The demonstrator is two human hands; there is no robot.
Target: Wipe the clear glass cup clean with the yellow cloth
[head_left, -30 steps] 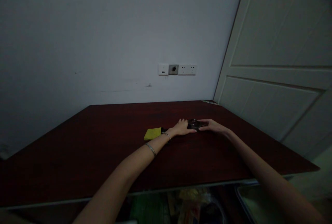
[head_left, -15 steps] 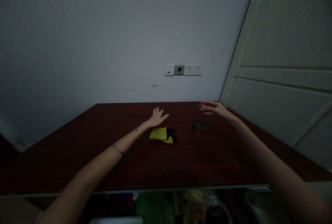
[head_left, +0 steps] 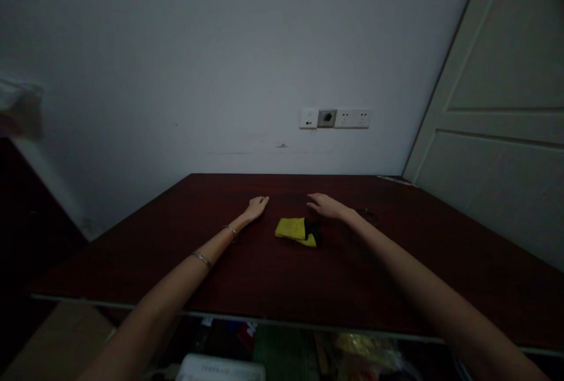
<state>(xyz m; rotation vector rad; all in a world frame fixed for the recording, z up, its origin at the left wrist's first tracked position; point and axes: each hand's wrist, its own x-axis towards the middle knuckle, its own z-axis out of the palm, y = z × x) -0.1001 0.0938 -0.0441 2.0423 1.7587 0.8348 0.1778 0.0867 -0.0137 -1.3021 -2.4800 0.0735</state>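
A folded yellow cloth item with black parts (head_left: 291, 229) lies on the dark red tabletop (head_left: 247, 287), between my two hands. Beyond it and to its left, my left hand (head_left: 257, 207) is low over the table, its fingers curled together with no object visible in them. Two silver bangles (head_left: 202, 258) circle that forearm. My right hand (head_left: 325, 205) is just behind and right of the yellow item, not touching it; thumb and fingers are apart and hold nothing. A thin dark looped object (head_left: 366, 214) sits partly hidden behind my right forearm.
A white wall with a row of sockets (head_left: 335, 118) rises behind the table. At the right stands a pale panelled door (head_left: 497, 151). Under the front edge is an open storage space with a white box (head_left: 220, 367), a green item (head_left: 282, 351) and crinkled yellowish packaging (head_left: 365, 351).
My view has turned left. My left hand's spread fingers have curled in. My right hand has moved left, toward the yellow item, and its forearm now partly covers the looped object.
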